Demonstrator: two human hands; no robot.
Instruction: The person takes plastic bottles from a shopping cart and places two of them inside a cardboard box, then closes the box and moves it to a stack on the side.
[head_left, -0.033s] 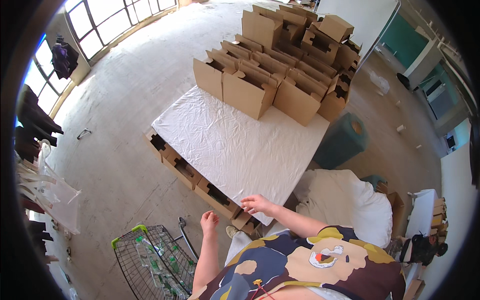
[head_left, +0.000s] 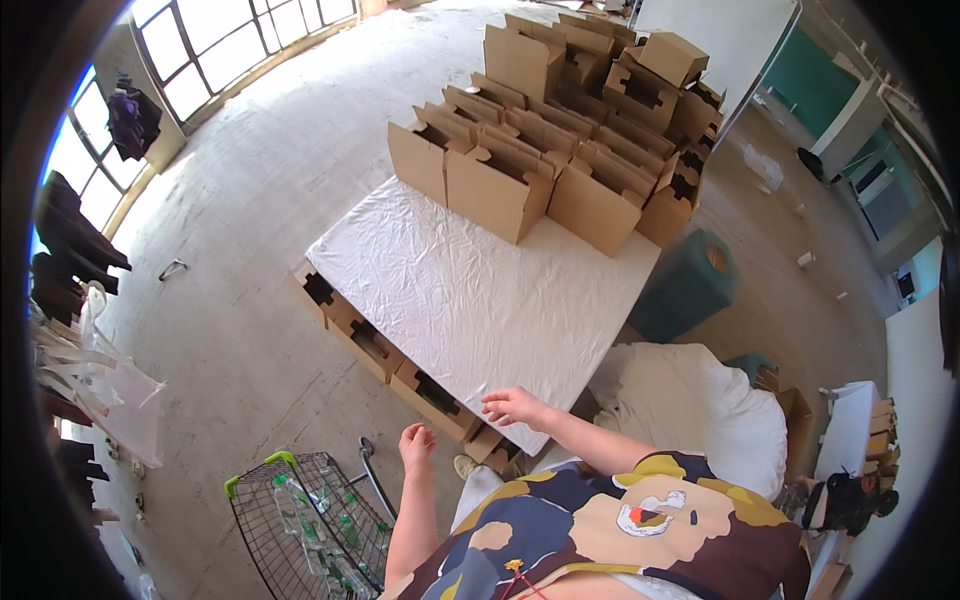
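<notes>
Right hand (head_left: pixel 512 406) over white-covered table (head_left: pixel 480 290) — grip spread; left hand (head_left: pixel 418 446) — can't tell; green bottle markings (head_left: pixel 346 530) illegibly small.

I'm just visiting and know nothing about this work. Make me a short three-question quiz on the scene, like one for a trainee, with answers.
1. True or false: a cluster of open brown cardboard boxes stands on the far end of the rectangular white cloth-covered table.

2. What does the black wire cart with green corners hold?
a) books
b) clear plastic bottles with green parts
c) shoes

3. Which of the person's bare hands, the left hand or the right hand, appears against the white cloth in the picture?

Key:
1. True
2. b
3. The right hand
</notes>
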